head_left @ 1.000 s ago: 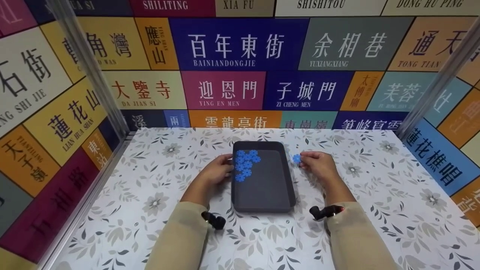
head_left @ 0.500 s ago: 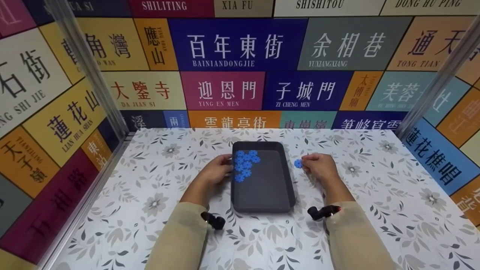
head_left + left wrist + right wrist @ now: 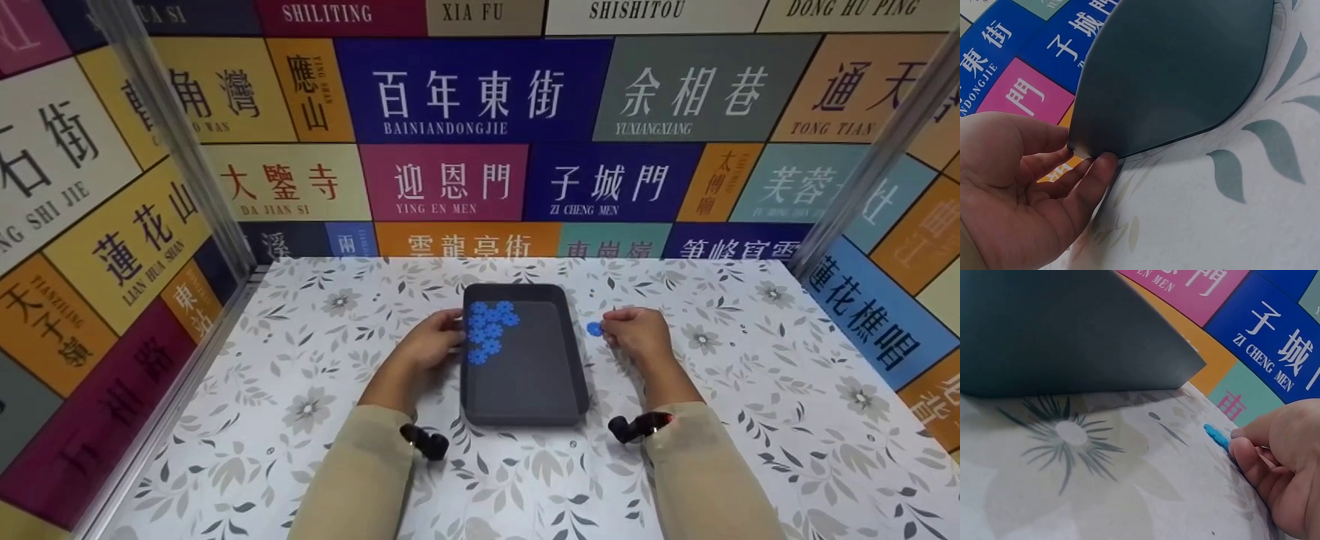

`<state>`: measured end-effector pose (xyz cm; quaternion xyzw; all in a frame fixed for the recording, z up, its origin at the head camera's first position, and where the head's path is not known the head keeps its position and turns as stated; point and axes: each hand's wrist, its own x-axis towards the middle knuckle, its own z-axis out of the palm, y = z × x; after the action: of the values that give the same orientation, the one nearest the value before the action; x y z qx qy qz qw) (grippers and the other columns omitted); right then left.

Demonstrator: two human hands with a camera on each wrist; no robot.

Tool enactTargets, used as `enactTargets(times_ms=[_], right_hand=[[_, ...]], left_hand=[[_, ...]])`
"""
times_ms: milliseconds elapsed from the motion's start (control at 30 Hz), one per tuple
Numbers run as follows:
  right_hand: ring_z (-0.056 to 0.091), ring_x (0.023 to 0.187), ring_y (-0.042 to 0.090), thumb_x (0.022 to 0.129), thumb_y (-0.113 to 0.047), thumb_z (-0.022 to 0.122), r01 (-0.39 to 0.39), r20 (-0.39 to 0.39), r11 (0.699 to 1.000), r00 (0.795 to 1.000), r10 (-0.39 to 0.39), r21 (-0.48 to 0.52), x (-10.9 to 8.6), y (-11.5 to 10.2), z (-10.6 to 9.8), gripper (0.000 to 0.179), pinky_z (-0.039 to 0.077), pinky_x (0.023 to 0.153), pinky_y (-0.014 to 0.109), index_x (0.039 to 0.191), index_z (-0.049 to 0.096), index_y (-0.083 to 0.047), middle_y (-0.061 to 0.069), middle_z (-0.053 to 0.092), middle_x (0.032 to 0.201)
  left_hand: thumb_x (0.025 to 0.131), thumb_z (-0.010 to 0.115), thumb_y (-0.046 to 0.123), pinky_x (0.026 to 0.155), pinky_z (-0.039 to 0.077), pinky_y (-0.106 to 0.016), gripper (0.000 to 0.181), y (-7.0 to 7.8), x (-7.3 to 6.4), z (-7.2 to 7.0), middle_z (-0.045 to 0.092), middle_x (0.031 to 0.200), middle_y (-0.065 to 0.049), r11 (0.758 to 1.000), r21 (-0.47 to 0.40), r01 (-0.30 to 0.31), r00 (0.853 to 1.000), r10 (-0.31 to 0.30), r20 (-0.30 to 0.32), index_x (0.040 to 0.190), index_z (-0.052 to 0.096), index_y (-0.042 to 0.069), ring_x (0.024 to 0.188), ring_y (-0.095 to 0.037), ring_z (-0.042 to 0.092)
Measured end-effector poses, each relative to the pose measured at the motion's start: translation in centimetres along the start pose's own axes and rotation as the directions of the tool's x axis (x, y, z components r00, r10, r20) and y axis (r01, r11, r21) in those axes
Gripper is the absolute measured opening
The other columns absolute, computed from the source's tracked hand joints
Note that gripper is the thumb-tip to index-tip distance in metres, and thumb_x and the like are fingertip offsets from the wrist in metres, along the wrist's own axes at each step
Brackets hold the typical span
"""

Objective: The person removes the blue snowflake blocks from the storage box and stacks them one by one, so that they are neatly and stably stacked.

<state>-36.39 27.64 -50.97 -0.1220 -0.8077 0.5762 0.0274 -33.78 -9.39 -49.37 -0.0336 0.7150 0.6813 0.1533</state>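
Note:
A dark grey rectangular tray [image 3: 529, 386] lies on the table, with several blue flower-shaped pieces [image 3: 489, 330] grouped in its far left part. At its left side my left hand [image 3: 429, 342] grips the tray wall; up close in the left wrist view, the thumb and fingers [image 3: 1105, 163] meet the wall's end and lower edge. To the right of the tray, my right hand [image 3: 639, 334] pinches a single blue flower-shaped piece [image 3: 595, 328] between thumb and fingertips. The right wrist view shows that piece nearly edge-on, low over the tablecloth and apart from the tray.
A white cloth with leaf and flower prints covers the table [image 3: 315, 465]. Behind it stands a wall of coloured name signs [image 3: 480, 90], and clear panels with upright edges [image 3: 217, 187] close in the left and right sides.
My right hand has lowered slightly and turned the blue flower-shaped piece flatter, a little nearer the table. My left hand and the tray have kept their places.

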Motion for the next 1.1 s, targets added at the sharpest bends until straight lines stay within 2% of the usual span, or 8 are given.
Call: enactTargets(times_ms=[100,333,433,567,700,900,1100], right_hand=[[0.069,0.068,0.008,0.096,-0.009,0.076,0.002,0.008,1.0,1.0,-0.002,0.017,0.0,0.2,0.0,0.027,0.06,0.064,0.022,0.117,0.075,0.007,-0.001,0.076,0.084],[0.068,0.074,0.008,0.099,-0.02,0.075,0.025,0.025,0.999,0.999,-0.026,0.033,0.0,0.1,0.0,0.036,0.058,0.068,0.022,0.13,0.074,0.0,-0.006,0.075,0.092],[0.069,0.077,0.008,0.099,-0.022,0.076,0.04,0.043,0.997,0.998,-0.043,0.072,0.0,-0.2,0.2,0.04,0.058,0.071,0.022,0.132,0.073,0.0,-0.008,0.075,0.093],[0.07,0.08,0.01,0.1,-0.022,0.076,0.042,0.092,0.989,0.994,-0.055,0.141,-0.3,-1.1,1.2,0.043,0.06,0.074,0.025,0.134,0.07,0.003,-0.005,0.076,0.096],[0.07,0.079,0.009,0.1,-0.021,0.076,0.023,0.137,0.986,0.989,-0.046,0.167,-0.8,-1.9,2.1,0.043,0.061,0.074,0.026,0.134,0.07,0.004,-0.007,0.075,0.094],[0.067,0.075,0.008,0.099,-0.022,0.077,0.015,0.138,0.984,0.99,-0.041,0.179,-1.7,-3.0,3.3,0.038,0.059,0.07,0.024,0.129,0.074,0.0,-0.008,0.072,0.088],[0.066,0.078,0.009,0.098,-0.016,0.077,0.045,0.154,0.965,0.984,-0.086,0.257,-2.8,-4.8,4.3,0.039,0.06,0.071,0.022,0.13,0.071,0.007,-0.006,0.073,0.091]], left_hand=[[0.104,0.059,0.006,0.109,0.054,-0.042,0.055,-0.1,0.1,-0.1,0.058,0.154,-0.014,1.0,0.009,0.007,1.0,-0.007,-0.005,0.158,0.051,0.014,0.133,-0.03,0.063],[0.105,0.056,0.002,0.105,0.056,-0.042,0.055,-0.4,0.0,0.0,0.057,0.153,-0.019,0.998,-0.054,-0.012,1.0,0.012,0.015,0.159,0.049,0.009,0.129,-0.032,0.064],[0.104,0.056,0.002,0.103,0.056,-0.04,0.054,-0.3,-0.1,0.1,0.058,0.152,-0.019,0.999,-0.031,-0.019,1.0,0.019,0.01,0.158,0.05,0.009,0.126,-0.03,0.065],[0.104,0.056,0.002,0.102,0.056,-0.04,0.054,-0.1,-0.3,0.0,0.059,0.15,-0.019,1.0,0.009,-0.028,1.0,0.028,0.001,0.157,0.051,0.008,0.125,-0.031,0.065],[0.103,0.055,0.002,0.102,0.056,-0.04,0.054,0.1,-0.4,0.1,0.059,0.149,-0.021,0.999,0.026,-0.038,0.999,0.038,0.003,0.157,0.05,0.007,0.126,-0.032,0.066],[0.103,0.055,0.003,0.104,0.055,-0.041,0.056,0.2,-0.3,0.0,0.06,0.15,-0.02,0.998,0.051,-0.031,1.0,0.031,0.002,0.159,0.049,0.008,0.127,-0.032,0.066],[0.103,0.054,0.001,0.108,0.054,-0.043,0.056,0.3,-0.3,0.2,0.059,0.15,-0.021,0.998,0.053,-0.041,0.999,0.041,0.004,0.159,0.047,0.006,0.129,-0.034,0.064]])
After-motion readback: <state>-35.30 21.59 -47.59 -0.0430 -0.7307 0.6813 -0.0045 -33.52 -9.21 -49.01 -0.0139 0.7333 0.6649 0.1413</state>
